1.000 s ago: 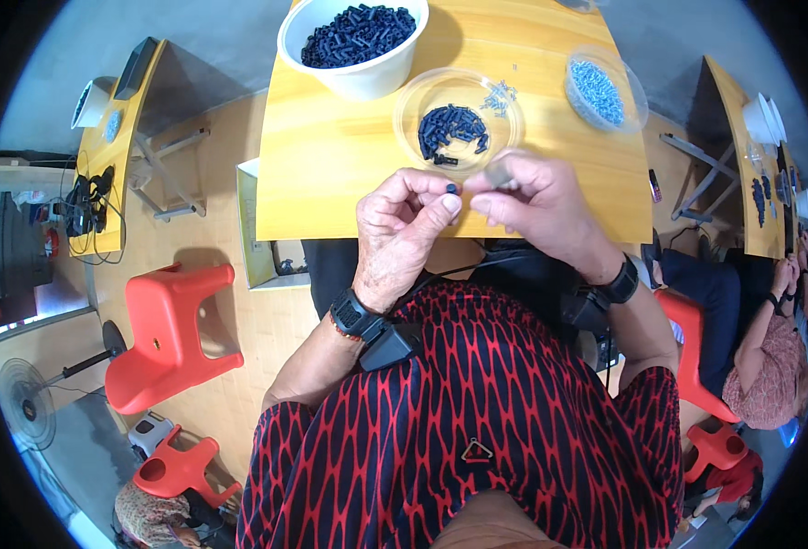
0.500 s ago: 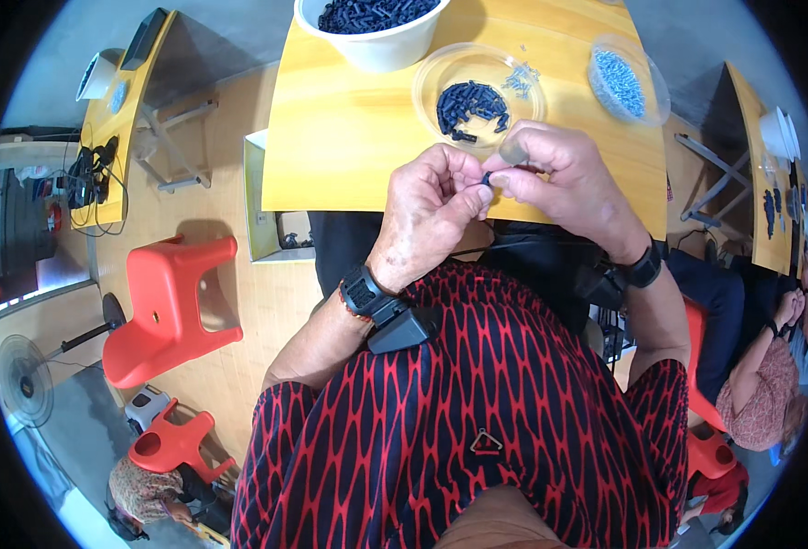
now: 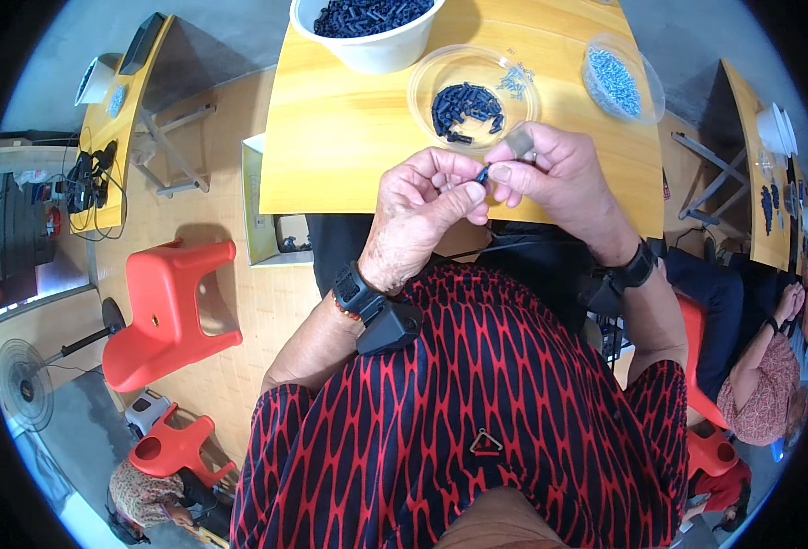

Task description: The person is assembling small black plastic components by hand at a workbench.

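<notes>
Just over the table's near edge, my left hand (image 3: 427,197) pinches a small dark plastic piece (image 3: 482,175) between thumb and fingers. My right hand (image 3: 550,174) meets it from the other side, its thumb and fingers closed on the piece's end. A grey-brown cover wraps a fingertip of the right hand. Beyond the hands lies a shallow clear round dish (image 3: 413,96). It holds a pile of short dark plastic pieces (image 3: 466,110) and, at its far right, several tiny pale screw-like parts (image 3: 515,80). Fingers hide much of the held piece.
On the yellow wooden table (image 3: 340,165) stand a white bowl (image 3: 381,50) heaped with dark pieces and a clear tub (image 3: 612,82) of light-blue bits. A red stool (image 3: 166,311) is on the floor at left, near a fan (image 3: 25,380). Another person's hands (image 3: 790,300) show at right.
My hands have drawn slightly apart, and more of the dark piece shows between the fingertips. My left hand has shifted a little to the left.
</notes>
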The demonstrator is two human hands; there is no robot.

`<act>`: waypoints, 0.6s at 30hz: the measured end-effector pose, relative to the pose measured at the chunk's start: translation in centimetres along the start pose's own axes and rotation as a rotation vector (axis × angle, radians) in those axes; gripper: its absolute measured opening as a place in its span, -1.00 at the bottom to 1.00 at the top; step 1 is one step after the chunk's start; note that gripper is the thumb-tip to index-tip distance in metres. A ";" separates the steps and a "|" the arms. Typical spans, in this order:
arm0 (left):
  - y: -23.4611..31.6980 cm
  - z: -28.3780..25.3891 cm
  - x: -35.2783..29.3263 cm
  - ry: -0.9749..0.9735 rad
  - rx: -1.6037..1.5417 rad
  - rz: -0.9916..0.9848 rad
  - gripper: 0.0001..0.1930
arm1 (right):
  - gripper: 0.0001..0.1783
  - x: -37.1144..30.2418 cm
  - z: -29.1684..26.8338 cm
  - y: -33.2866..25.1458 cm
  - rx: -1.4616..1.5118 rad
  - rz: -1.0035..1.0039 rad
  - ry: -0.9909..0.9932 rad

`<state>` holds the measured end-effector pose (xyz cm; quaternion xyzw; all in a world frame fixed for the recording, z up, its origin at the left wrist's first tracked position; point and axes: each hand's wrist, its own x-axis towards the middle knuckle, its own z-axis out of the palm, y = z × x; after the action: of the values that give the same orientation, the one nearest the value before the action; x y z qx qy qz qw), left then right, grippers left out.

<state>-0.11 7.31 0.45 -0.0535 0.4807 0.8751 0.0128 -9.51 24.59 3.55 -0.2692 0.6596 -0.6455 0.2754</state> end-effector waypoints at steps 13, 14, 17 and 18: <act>5.3 -14.5 -2.9 0.832 0.215 0.747 -0.90 | -0.85 5.6 -6.3 -3.3 -0.597 -0.249 0.391; 5.0 -15.5 -3.2 0.937 0.198 0.710 -0.88 | -0.85 5.9 -6.4 -3.3 -0.599 -0.224 0.351; 3.5 -18.1 -4.1 1.066 0.156 0.620 -0.84 | -0.84 6.2 -5.1 -2.7 -0.757 -0.412 0.048; 2.8 -18.9 -4.2 1.112 0.159 0.584 -0.83 | -0.85 6.3 -4.2 -2.9 -0.884 -0.442 -0.022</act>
<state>5.40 -10.05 -6.83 -0.3657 0.4738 0.6456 -0.4743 -16.92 22.99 6.36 -0.5004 0.7944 -0.3442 -0.0017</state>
